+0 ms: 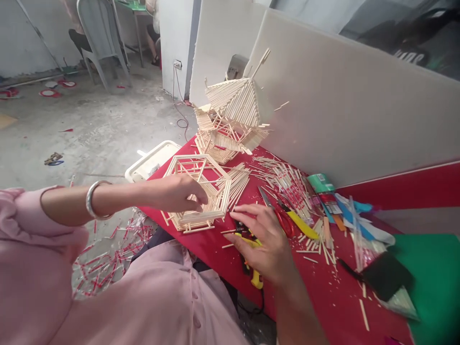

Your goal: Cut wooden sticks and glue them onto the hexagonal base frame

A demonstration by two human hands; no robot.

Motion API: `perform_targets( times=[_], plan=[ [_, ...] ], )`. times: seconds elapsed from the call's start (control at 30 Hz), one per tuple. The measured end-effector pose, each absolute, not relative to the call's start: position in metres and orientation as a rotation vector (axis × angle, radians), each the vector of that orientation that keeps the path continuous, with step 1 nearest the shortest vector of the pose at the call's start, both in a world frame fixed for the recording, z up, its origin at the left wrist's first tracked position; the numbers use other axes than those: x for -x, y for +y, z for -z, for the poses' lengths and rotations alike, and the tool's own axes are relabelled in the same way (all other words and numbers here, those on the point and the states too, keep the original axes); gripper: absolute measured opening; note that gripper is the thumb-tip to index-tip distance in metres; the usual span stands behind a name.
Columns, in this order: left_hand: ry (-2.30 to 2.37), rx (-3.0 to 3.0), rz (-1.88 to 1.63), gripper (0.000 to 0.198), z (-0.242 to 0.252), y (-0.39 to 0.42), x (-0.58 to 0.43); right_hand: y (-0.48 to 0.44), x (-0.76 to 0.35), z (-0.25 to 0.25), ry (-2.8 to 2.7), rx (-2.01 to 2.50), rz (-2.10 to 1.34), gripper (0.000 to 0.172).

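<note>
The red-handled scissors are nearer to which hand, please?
Right: the right hand is just beside the red-handled scissors, while the left hand is farther away, over the stick frame.

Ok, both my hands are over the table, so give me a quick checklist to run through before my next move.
1. Stick frame resting on the red table: ok, though close to the edge.
2. Left hand gripping a stick: cannot tell; it is over the frame and hides what is beneath its fingers.
3. Right hand free: ok, thumb and fingers look parted, with nothing seen between them.
4. Yellow-and-black tool in full view: not ok, the right hand partly covers it.
5. Loose sticks nearby: ok, a bundle lies beside the frame.
</note>
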State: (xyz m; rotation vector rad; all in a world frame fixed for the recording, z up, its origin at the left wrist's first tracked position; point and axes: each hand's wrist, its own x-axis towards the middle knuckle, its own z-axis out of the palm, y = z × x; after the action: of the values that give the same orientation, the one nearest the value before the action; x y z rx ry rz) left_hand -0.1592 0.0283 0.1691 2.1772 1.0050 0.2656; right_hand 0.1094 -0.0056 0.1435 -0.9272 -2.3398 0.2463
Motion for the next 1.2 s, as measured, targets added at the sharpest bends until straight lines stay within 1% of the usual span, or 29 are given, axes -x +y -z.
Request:
perform_targets(
  times=[0.1, 0.2, 0.33, 0.43, 0.57, 0.9, 1.2],
  plan=[
    [1.126, -2.321, -0.501, 0.035, -0.155, -0.004, 0.166, 0.015, -0.098, -0.144, -2.44, 0.813, -0.202, 0.031],
    [1.392, -2.431, -0.794, 0.043, -0.128, -0.037, 0.166, 0.025, -0.09, -0.137, -2.44, 0.735, -0.22, 0.031],
    [1.785, -2.365, -1.261, 0.041, -0.091, -0.061, 0.157, 0.028, -0.084, -0.128, -2.401, 0.727, -0.303, 0.027],
    [1.864, -2.288, -1.443, 0.039, -0.082, -0.064, 0.15, 0.028, -0.08, -0.126, -2.402, 0.722, -0.32, 0.024],
    [1.868, -2.279, -1.445, 0.042, -0.087, -0.06, 0.142, 0.028, -0.076, -0.123, -2.408, 0.708, -0.319, 0.023],
    [1.74, -2.294, -1.467, 0.027, -0.079, -0.053, 0.136, 0.029, -0.077, -0.115, -2.395, 0.675, -0.307, 0.013],
    [1.724, -2.282, -1.491, 0.019, -0.076, -0.054, 0.136, 0.029, -0.075, -0.113, -2.389, 0.684, -0.312, 0.01]
  ],
)
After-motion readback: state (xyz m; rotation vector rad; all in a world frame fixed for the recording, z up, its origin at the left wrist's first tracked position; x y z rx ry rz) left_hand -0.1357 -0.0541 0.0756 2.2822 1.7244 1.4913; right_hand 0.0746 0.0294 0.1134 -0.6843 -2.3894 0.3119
